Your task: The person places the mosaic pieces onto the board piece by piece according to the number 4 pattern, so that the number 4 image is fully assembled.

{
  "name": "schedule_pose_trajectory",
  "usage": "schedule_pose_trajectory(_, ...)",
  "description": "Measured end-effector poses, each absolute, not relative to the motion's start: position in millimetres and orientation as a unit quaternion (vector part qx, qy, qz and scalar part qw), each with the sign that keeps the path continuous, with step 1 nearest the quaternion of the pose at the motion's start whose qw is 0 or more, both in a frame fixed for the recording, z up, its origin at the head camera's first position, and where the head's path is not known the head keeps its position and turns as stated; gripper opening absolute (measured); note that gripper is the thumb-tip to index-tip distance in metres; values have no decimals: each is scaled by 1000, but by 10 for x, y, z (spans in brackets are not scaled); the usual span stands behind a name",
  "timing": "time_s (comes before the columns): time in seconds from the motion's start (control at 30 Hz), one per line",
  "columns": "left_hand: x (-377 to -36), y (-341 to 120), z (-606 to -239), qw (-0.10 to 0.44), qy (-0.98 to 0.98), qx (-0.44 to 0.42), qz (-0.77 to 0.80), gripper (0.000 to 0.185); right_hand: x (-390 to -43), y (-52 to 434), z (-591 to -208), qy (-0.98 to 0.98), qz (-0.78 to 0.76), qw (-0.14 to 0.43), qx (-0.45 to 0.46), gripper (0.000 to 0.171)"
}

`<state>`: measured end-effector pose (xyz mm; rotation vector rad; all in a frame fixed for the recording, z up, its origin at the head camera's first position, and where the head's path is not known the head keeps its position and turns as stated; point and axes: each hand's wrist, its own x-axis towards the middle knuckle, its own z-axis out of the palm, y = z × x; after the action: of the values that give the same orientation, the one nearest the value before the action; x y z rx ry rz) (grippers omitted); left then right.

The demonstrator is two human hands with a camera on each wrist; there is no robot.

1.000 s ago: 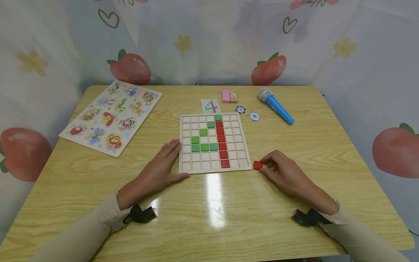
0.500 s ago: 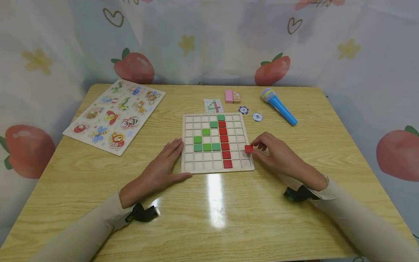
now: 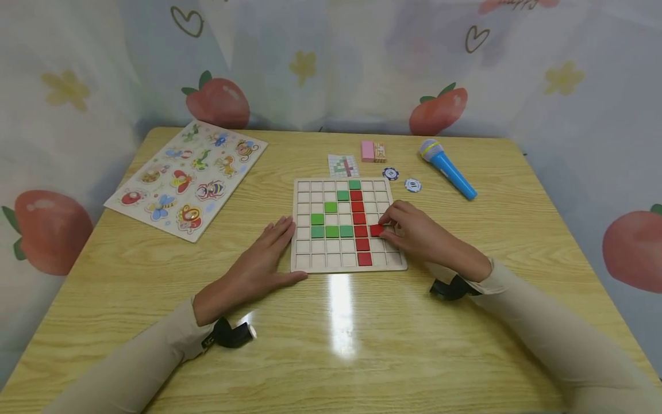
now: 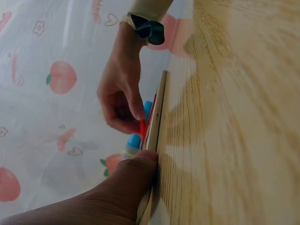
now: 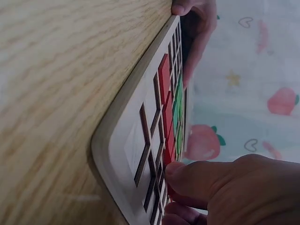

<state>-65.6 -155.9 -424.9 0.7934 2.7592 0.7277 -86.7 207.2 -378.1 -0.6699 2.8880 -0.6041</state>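
Note:
A wooden grid board [image 3: 333, 261] lies flat on the table, a column of red tiles [image 3: 363, 245] and several green tiles [image 3: 331, 231] set in its squares. Between thumb and fingers, my right hand [image 3: 421, 236] pinches one red tile [image 3: 376, 230] over the board, just right of that column, in the row of the lower green tiles. My left hand [image 3: 256, 270] rests along the board's left edge with fingers extended, thumb near the front left corner. The left wrist view shows the left thumb [image 4: 129, 180] against the board's side. From the right wrist, the right thumb [image 5: 192, 180] partly hides the pinched tile.
Behind the board lies a small pattern card [image 3: 343, 166]. Pink and patterned blocks [image 3: 368, 152], two chips [image 3: 412, 185] and a blue toy microphone [image 3: 449, 170] sit farther back. An insect puzzle board [image 3: 188, 178] lies at the back left.
My right hand has carried the red tile from the table at the board's right, up and left over the grid, beside the red column. The left hand stays at the board's edge.

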Motion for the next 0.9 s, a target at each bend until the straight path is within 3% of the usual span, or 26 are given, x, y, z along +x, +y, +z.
schedule_pose_trajectory(0.67,-623,-1582,-4193,111,932,245,244,113,-1075,1929,-3697,941,-169,111,-271,5)
schedule_pose_trajectory(0.9,-630,-1616,-4223,109,929,245,254,114,-942,1970,-3722,946,-156,101,-265,25)
